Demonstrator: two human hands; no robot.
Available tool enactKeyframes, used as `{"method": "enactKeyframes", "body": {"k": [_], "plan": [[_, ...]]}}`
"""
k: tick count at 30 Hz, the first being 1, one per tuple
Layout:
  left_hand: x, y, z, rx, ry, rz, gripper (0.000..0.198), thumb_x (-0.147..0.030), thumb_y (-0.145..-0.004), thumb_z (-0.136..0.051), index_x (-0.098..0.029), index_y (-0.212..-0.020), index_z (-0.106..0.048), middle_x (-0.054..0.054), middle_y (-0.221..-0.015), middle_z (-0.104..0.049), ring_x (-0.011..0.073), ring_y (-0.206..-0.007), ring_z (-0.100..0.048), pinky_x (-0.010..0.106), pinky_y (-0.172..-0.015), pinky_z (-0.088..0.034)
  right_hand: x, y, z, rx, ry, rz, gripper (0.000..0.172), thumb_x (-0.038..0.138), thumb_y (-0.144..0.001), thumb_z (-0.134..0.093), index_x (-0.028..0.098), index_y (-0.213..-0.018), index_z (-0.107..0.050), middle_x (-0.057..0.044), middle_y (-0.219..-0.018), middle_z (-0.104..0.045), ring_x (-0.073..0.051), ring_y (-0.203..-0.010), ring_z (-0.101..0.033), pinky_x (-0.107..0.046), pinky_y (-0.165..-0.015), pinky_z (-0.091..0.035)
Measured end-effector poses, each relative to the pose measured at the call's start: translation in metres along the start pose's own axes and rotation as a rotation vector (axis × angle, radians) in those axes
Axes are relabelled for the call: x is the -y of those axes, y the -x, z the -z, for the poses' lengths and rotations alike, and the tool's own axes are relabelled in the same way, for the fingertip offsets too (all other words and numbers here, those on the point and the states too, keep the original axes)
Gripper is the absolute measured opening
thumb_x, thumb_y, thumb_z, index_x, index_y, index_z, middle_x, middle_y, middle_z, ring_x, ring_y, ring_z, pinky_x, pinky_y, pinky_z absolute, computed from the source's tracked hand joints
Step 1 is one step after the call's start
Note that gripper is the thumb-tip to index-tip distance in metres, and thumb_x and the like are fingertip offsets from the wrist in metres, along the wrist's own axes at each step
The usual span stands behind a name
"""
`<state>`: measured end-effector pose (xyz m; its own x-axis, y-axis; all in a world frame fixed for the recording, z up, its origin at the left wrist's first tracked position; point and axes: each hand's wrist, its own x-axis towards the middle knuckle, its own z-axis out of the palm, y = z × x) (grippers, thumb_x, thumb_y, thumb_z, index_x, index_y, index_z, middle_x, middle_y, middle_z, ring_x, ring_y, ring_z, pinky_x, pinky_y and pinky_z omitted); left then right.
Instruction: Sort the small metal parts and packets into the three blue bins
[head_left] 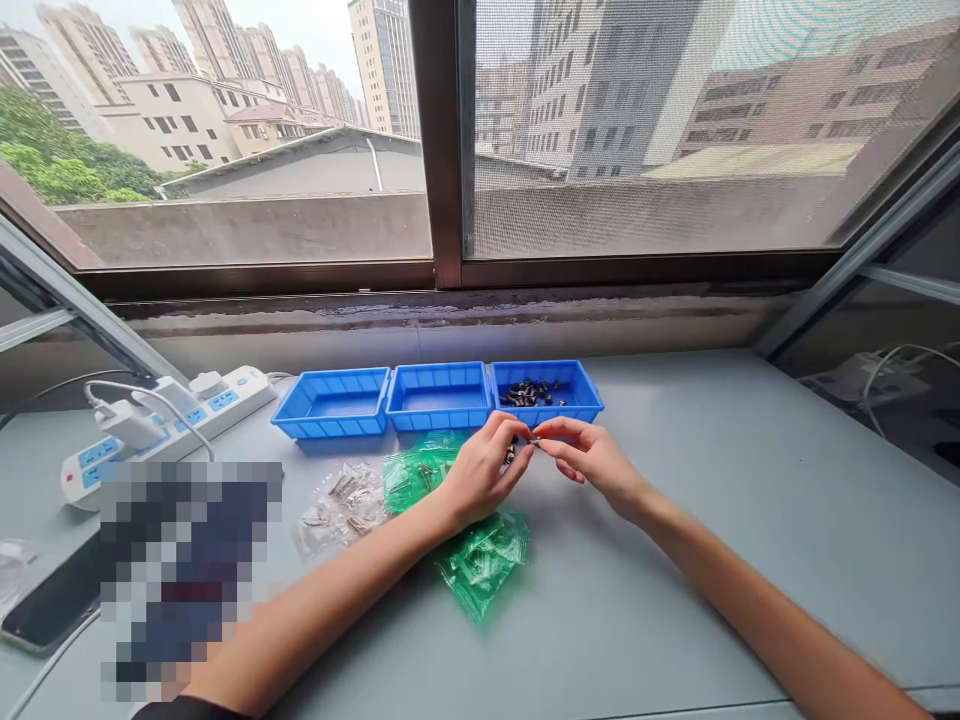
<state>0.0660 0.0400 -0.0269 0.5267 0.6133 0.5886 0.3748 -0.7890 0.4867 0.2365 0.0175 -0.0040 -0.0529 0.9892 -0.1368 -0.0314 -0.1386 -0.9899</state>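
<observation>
My left hand (484, 465) is bent in a loose grip, with several small black-and-silver parts (511, 450) showing under its fingers. My right hand (592, 458) meets it fingertip to fingertip, pinching a tiny dark metallic piece (535, 440) whose exact kind is too small to tell. Just behind both hands, the right-hand blue bin (585, 400) holds many similar black parts (531, 392). Green plastic bags (484, 560) with small contents lie beneath and beside my left hand and forearm. Clear bags (345, 505) holding small metallic pieces are further left.
Two more blue bins, a middle one (441, 397) and a left one (334, 402), adjoin the right-hand bin. A white power strip (247, 385) with plugs and cables stands at the left, near a phone (52, 600) and a pixelated area. A window frame (448, 150) rises behind the table.
</observation>
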Motion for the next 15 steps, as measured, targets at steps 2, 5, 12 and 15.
{"method": "enactKeyframes", "body": {"k": [2, 5, 12, 15], "plan": [[0.0004, 0.0001, -0.0001, 0.004, 0.01, 0.01, 0.013, -0.029, -0.098, -0.037, -0.021, -0.1, -0.048, 0.004, -0.097, -0.055, 0.0135, -0.077, -0.058, 0.026, -0.07, -0.05, 0.0002, 0.0, 0.0, 0.017, 0.0, -0.013, 0.034, 0.044, -0.055, -0.077, 0.019, -0.075, -0.066, 0.004, -0.065, -0.058, -0.005, -0.042, -0.033, -0.024, -0.042, -0.027], [0.001, 0.0001, -0.0004, 0.0, 0.015, 0.016, 0.016, -0.03, -0.099, -0.035, -0.021, -0.1, -0.047, 0.004, -0.096, -0.055, 0.0135, -0.076, -0.058, 0.026, -0.069, -0.05, 0.0008, 0.0006, -0.0005, 0.052, -0.012, -0.037, 0.039, 0.046, -0.053, -0.079, 0.019, -0.078, -0.066, 0.002, -0.07, -0.061, -0.004, -0.043, -0.032, -0.024, -0.042, -0.027], [0.0023, 0.0006, -0.0002, -0.005, 0.04, 0.019, 0.023, -0.036, -0.101, -0.03, -0.021, -0.1, -0.047, 0.005, -0.096, -0.054, 0.014, -0.077, -0.058, 0.028, -0.069, -0.05, 0.0006, 0.0028, -0.0032, 0.135, -0.033, -0.057, 0.05, 0.054, -0.055, -0.081, 0.02, -0.089, -0.066, 0.002, -0.068, -0.062, -0.005, -0.045, -0.035, -0.023, -0.043, -0.026], [0.0024, 0.0008, -0.0002, -0.007, 0.036, 0.015, 0.025, -0.037, -0.101, -0.029, -0.021, -0.1, -0.047, 0.005, -0.096, -0.054, 0.014, -0.076, -0.058, 0.028, -0.069, -0.051, 0.0012, 0.0038, -0.004, 0.166, -0.011, -0.047, 0.052, 0.057, -0.056, -0.08, 0.02, -0.091, -0.068, 0.002, -0.069, -0.061, -0.005, -0.046, -0.035, -0.023, -0.043, -0.026]]}}
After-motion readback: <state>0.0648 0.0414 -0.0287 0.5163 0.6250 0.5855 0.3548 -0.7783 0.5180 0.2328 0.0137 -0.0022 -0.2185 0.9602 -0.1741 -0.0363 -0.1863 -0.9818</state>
